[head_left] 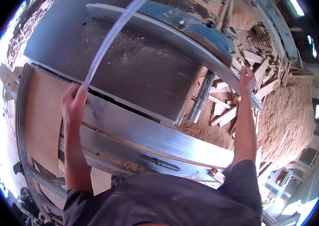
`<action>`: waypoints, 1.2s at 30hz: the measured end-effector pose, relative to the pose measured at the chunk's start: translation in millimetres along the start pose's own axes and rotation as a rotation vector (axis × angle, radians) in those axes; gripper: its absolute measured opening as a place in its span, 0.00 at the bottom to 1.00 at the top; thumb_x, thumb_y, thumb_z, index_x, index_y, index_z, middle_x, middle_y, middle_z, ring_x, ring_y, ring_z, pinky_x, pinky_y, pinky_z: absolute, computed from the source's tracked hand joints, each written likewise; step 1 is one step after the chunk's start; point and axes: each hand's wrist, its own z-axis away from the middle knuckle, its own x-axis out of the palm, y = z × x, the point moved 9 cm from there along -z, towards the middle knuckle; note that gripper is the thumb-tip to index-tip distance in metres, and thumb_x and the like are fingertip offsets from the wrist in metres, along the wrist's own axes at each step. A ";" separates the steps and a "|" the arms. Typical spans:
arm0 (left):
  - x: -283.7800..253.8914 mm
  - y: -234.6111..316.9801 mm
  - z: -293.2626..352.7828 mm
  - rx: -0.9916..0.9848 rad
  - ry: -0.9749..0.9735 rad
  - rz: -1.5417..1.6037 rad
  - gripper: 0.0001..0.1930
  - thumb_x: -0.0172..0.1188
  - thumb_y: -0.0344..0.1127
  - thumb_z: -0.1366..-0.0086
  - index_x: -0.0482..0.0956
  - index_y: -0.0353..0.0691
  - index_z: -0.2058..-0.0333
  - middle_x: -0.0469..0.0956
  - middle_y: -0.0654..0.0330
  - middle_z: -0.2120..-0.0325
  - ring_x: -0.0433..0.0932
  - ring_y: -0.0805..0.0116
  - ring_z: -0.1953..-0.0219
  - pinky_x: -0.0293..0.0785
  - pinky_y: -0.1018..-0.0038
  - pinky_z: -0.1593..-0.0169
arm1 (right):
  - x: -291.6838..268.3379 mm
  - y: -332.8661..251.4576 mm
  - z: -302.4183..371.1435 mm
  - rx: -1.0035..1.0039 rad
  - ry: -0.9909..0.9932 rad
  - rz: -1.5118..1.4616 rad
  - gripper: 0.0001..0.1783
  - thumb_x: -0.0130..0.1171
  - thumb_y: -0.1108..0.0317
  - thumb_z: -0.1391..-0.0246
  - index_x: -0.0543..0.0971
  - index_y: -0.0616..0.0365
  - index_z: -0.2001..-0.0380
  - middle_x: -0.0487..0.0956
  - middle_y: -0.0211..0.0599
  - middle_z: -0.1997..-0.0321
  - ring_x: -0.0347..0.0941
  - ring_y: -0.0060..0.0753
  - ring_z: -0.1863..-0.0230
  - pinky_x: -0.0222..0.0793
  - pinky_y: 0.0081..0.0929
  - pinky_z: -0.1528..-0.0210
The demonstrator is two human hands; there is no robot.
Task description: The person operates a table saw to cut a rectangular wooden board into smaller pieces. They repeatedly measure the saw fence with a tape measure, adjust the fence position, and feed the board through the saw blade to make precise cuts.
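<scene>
My left hand (pixel 74 103) is closed at the near edge of a dark metal saw table (pixel 140 64). From it a long pale flat strip (pixel 110 41) runs up and away across the table, blurred and too unclear to name more exactly. My right hand (pixel 247 80) reaches out to the right, its fingers closed on the upper edge of a long metal fence (pixel 189 49). That fence lies slantwise over the far side of the table, and its right end sticks out past the table edge.
A smooth metal sliding table (pixel 159 133) with a short rod (pixel 159 162) lies close to my body. At left is a brown board (pixel 42 113). A blue machine part (pixel 178 20) stands behind the fence. Wood offcuts (pixel 227 115) and a sawdust heap (pixel 285 120) are at right.
</scene>
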 end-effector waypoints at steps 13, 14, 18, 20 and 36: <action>249.1 190.3 -148.1 0.691 -0.080 -0.374 0.13 0.55 0.43 0.36 0.84 0.42 0.65 0.81 0.54 0.68 0.81 0.52 0.62 0.75 0.59 0.56 | 40.3 79.4 10.6 0.122 -0.721 0.040 0.33 0.46 0.34 0.40 0.85 0.50 0.54 0.82 0.48 0.50 0.76 0.51 0.45 0.67 0.41 0.42; 253.9 182.9 -158.3 0.583 -0.161 -0.345 0.14 0.56 0.44 0.38 0.84 0.41 0.68 0.81 0.52 0.71 0.81 0.53 0.63 0.75 0.59 0.56 | 36.2 76.3 12.1 0.159 -0.714 0.024 0.33 0.50 0.34 0.41 0.86 0.52 0.56 0.82 0.49 0.51 0.77 0.49 0.46 0.68 0.39 0.45; 274.2 184.9 -171.2 0.552 -0.444 -0.564 0.14 0.56 0.43 0.41 0.84 0.38 0.71 0.80 0.46 0.74 0.82 0.50 0.65 0.75 0.58 0.57 | 28.2 73.9 10.2 0.170 -0.689 -0.047 0.33 0.53 0.36 0.42 0.86 0.56 0.58 0.83 0.49 0.53 0.78 0.48 0.48 0.68 0.38 0.45; 273.2 190.3 -160.0 0.647 -0.329 -0.580 0.15 0.56 0.43 0.40 0.80 0.35 0.73 0.77 0.50 0.78 0.76 0.54 0.72 0.72 0.61 0.62 | 28.3 80.6 8.2 0.162 -0.660 -0.118 0.32 0.54 0.37 0.42 0.86 0.57 0.58 0.84 0.49 0.54 0.79 0.47 0.49 0.68 0.36 0.45; 254.9 178.4 -147.6 0.694 -0.201 -0.483 0.14 0.59 0.44 0.37 0.84 0.38 0.64 0.81 0.55 0.69 0.80 0.53 0.65 0.74 0.64 0.56 | 20.4 78.2 19.0 0.193 -0.522 0.124 0.27 0.51 0.39 0.40 0.85 0.50 0.61 0.83 0.48 0.58 0.78 0.55 0.51 0.69 0.47 0.48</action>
